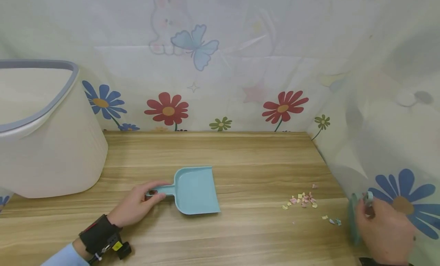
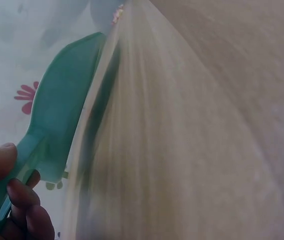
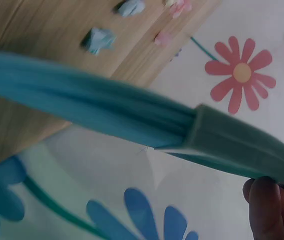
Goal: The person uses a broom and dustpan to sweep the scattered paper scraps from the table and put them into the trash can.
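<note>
A light blue dustpan (image 1: 196, 189) lies flat on the wooden table (image 1: 220, 151), mouth facing away from me. My left hand (image 1: 137, 207) grips its short handle (image 1: 161, 190); the left wrist view shows the dustpan (image 2: 61, 120) and my fingers (image 2: 21, 200) curled round the handle. At the table's right edge my right hand (image 1: 385, 229) holds a teal hand brush (image 1: 354, 220), whose bristles (image 3: 81, 107) and block (image 3: 237, 145) fill the right wrist view. A small pile of coloured paper scraps (image 1: 304, 200) lies between the dustpan and the brush.
A large white bin with a grey rim (image 1: 44, 136) stands at the table's left back. A flower-printed plastic sheet (image 1: 220, 67) hangs behind the table and along its right side. Several loose scraps (image 1: 331, 220) lie near the brush.
</note>
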`<state>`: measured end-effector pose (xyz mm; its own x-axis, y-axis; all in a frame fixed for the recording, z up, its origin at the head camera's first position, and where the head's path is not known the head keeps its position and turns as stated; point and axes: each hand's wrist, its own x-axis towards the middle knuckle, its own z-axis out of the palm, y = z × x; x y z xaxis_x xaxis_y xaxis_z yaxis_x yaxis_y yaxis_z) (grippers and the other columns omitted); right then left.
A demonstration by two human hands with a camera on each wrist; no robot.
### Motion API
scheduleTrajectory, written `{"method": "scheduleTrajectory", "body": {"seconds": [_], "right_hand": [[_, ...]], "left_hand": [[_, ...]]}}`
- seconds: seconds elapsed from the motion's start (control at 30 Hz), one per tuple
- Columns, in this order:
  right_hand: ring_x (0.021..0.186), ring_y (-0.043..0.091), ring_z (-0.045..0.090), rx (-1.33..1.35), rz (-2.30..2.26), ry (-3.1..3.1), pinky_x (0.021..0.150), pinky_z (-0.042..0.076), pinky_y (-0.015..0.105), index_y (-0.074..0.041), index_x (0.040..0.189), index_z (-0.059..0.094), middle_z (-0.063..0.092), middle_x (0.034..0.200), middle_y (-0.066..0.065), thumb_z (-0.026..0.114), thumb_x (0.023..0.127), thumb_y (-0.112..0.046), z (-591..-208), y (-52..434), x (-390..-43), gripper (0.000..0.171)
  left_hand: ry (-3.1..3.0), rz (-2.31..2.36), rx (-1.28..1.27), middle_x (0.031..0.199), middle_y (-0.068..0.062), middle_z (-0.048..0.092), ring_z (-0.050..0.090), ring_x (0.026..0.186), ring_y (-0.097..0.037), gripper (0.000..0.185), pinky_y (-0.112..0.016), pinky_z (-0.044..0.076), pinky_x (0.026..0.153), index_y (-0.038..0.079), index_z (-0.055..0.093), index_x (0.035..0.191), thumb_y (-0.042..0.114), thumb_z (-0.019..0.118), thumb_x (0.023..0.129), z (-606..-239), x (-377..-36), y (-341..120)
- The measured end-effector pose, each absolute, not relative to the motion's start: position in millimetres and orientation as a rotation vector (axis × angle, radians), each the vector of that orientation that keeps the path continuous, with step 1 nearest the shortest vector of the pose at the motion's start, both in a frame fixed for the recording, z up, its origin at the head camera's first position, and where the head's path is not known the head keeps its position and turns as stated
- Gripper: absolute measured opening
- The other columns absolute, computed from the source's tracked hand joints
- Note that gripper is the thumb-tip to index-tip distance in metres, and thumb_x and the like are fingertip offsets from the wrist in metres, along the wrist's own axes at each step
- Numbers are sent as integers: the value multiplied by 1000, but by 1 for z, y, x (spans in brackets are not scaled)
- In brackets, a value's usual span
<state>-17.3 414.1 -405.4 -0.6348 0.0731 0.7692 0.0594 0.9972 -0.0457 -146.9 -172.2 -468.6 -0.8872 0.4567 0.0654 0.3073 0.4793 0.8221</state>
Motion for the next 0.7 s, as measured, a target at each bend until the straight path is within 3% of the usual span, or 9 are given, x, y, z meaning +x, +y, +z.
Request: {"method": "scheduleTrajectory", "body": {"seconds": [0.27,0.43,0.7], "right_hand": [[42,39,54,42,12,-2227,39,34,46,1,63,55,64,59,21,51,93,-27,-416,390,-32,41],[43,34,55,157,17,-2240,42,38,46,7,75,65,65,59,19,54,88,-19,-421,365,-47,31],[44,24,57,295,28,-2248,41,44,39,8,88,73,70,65,16,73,77,-7,-423,305,-78,19]], "left_hand": [[2545,1340,659,106,-1,67,48,59,-5,36,-24,44,55,22,64,140,32,62,105,-477,-152,-171],[2551,1333,675,108,-1,67,45,56,-3,36,-23,43,54,21,63,140,30,62,106,-478,-153,-172],[2552,1342,687,105,-1,68,44,54,-3,39,-24,42,52,19,63,141,35,62,105,-482,-155,-172]]}}
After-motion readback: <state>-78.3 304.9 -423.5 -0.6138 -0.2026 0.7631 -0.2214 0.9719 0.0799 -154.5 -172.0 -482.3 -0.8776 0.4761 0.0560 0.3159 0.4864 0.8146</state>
